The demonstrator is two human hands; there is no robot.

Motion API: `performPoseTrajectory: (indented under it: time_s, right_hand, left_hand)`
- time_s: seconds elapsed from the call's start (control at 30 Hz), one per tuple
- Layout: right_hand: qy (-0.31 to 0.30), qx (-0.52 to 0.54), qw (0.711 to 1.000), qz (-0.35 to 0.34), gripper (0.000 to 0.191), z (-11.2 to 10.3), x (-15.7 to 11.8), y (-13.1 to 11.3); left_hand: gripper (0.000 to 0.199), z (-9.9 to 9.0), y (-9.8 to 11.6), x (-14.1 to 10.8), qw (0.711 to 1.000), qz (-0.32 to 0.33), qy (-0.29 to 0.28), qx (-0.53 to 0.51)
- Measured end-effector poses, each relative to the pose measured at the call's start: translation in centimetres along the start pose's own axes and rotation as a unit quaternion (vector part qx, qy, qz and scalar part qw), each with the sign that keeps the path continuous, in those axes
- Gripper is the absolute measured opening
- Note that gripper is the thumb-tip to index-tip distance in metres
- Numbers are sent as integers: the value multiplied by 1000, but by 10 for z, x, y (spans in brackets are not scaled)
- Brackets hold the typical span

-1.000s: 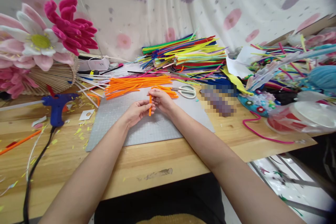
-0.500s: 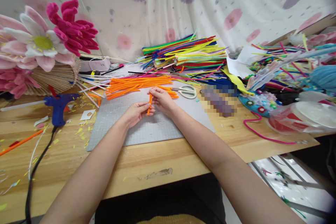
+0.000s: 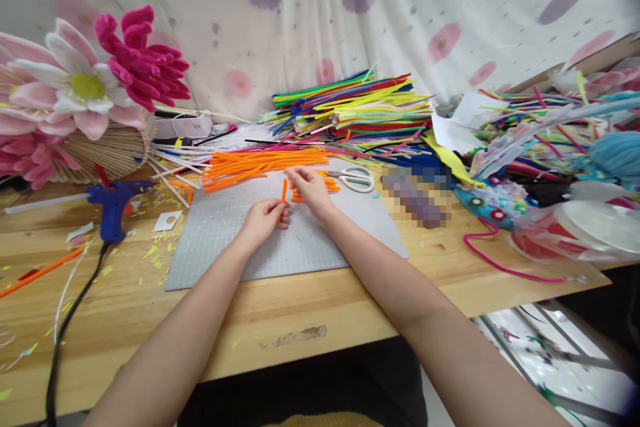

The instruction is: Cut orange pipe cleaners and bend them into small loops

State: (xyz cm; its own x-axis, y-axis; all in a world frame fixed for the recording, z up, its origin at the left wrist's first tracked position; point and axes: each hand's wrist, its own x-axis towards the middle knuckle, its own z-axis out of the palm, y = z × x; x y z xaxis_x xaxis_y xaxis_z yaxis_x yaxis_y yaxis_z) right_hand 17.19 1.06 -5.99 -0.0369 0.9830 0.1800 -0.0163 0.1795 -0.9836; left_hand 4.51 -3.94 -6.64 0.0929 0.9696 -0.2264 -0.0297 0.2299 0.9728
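Note:
My left hand [image 3: 265, 219], over the grey cutting mat [image 3: 210, 240], pinches a short orange pipe cleaner piece [image 3: 285, 191] that stands nearly upright from its fingers. Close above its top end is my right hand [image 3: 310, 190], fingertips pressed together; whether anything is between them is too small to tell. Partly hidden behind the right hand lie short cut orange pieces [image 3: 331, 183]. A bundle of long orange pipe cleaners [image 3: 260, 163] rests along the mat's far edge. Scissors [image 3: 356, 178] with pale handles lie to the right of it.
A blue glue gun [image 3: 114, 210] with its black cord stands left, among yellow scraps. Fuzzy flowers [image 3: 85, 87] rise at the back left. Piled coloured pipe cleaners [image 3: 360, 107] fill the back. At right are a blurred-out object [image 3: 417, 197] and a clear-lidded tub [image 3: 590, 220].
My right hand has let go of the orange piece's upper part and drawn slightly off it. My left hand still grips the piece. The view has shifted a little.

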Motion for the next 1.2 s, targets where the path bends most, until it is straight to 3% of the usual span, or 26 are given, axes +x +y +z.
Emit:
performPoseTrajectory:
  time_s: [0.07, 0.13, 0.23, 0.33, 0.43, 0.57, 0.67, 0.83, 1.07, 1.2]
  right_hand:
    - [66, -60, 994, -60, 30, -18, 9, -3]
    - [77, -184, 973, -115, 36, -44, 18, -5]
    - [-38, -356, 922, -144, 64, -79, 23, -4]
    - [-156, -428, 882, -121, 86, -93, 21, 1]
    - [-194, -466, 855, -122, 87, -85, 17, 7]
    - [-160, -499, 839, -144, 70, -62, 9, 13]
    - [-144, -531, 820, -157, 72, -46, 1, 16]
    - [-161, -539, 801, -204, 62, -22, 0, 23]
    - [-281, -471, 786, -284, 61, 13, 23, 26]
    - [-257, -465, 793, -299, 67, 30, 28, 24]
  left_hand:
    - [21, -2, -1, 1, 999, 32, 30, 2]
    - [24, -6, -2, 3, 997, 53, 59, 8]
    - [30, -12, -2, 5, 996, 41, 76, 5]
    - [34, -15, 2, 5, 997, 21, 76, -18]
    - [34, -19, 6, 4, 996, 10, 73, -42]
    - [31, -27, 9, 6, 995, 5, 45, -86]
    - [31, -32, 8, 9, 989, 15, 48, -138]
    - [30, -30, 8, 10, 979, 64, 111, -157]
    - [22, -35, 3, 17, 953, 174, 220, -114]
    - [24, -38, -1, 20, 945, 183, 249, -112]
